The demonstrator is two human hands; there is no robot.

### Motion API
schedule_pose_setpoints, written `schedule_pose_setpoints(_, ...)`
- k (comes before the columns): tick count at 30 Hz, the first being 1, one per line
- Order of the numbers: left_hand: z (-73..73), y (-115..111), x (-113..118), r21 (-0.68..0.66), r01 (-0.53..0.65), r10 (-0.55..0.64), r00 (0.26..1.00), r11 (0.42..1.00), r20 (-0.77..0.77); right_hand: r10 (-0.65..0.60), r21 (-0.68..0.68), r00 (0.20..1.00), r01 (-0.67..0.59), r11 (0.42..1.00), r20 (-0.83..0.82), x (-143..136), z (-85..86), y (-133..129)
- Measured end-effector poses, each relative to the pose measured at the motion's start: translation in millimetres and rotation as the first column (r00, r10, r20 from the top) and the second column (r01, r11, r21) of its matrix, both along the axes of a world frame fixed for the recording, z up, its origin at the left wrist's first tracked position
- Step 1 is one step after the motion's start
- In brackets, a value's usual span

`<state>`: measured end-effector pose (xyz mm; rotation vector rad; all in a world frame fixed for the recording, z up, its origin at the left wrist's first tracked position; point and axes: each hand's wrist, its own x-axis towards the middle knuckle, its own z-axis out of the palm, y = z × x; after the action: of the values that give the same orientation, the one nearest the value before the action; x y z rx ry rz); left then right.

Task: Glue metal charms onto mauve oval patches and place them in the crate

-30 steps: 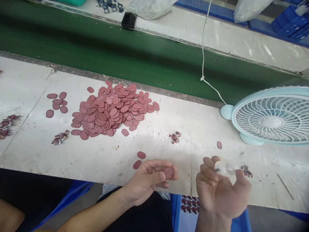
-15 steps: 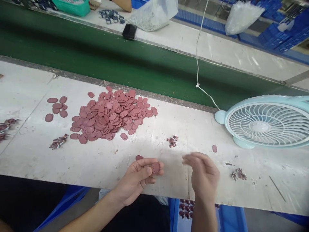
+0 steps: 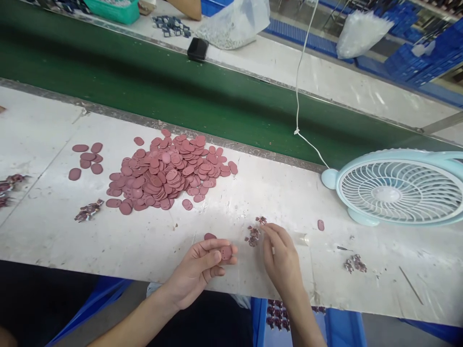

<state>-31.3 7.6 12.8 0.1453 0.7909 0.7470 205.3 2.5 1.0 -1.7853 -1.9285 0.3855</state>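
Note:
My left hand is closed, with a flat reddish oval disc pinched between thumb and fingers; small holes show in the disc's face. Just behind those fingers another reddish oval disc lies on the table, partly hidden. My right hand has its fingertips together at a small dark-red and white piece, whose exact shape is too small to tell. Close beside it, more of these small pieces lie on the table. A large heap of reddish oval discs spreads out beyond my left hand.
A pale-blue fan stands at the right, its white cord running upward. Other small dark-red clusters lie about the table. Behind runs a green belt. A blue tray with rows of pieces sits below the front edge.
My right hand has come left and down onto the small dark-red pieces, which now lie nearer and more spread out. My left hand keeps the disc and has shifted slightly left.

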Motion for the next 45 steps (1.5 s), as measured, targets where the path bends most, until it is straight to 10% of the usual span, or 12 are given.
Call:
schedule_pose_setpoints(8,5.7,0,4,0.02,0.057,-0.057,0.998,0.998,-0.007,-0.01,-0.085,0.999,0.014,0.996,0.042,11,-6.6,39)
schedule_pose_setpoints(14,8.6,-3,7,0.071,0.051,-0.051,0.999,0.996,-0.007,-0.182,-0.182,0.969,0.152,0.971,-0.166,15,28.5,15)
schedule_pose_setpoints(18,8.6,-5,13,0.137,0.054,-0.049,0.998,0.989,-0.037,-0.303,-0.387,0.659,0.02,0.922,-0.688,-11,56.1,-22)
schedule_pose_setpoints(22,10.2,-4,19,0.193,0.067,-0.062,0.998,0.979,-0.03,-0.326,-0.407,0.467,-0.083,0.909,-0.822,-39,62.9,-36)
schedule_pose_setpoints(45,8.5,-12,27,0.362,0.101,-0.074,0.993,0.927,-0.088,-0.335,-0.432,0.521,-0.073,0.899,-0.785,-40,64.6,-36)
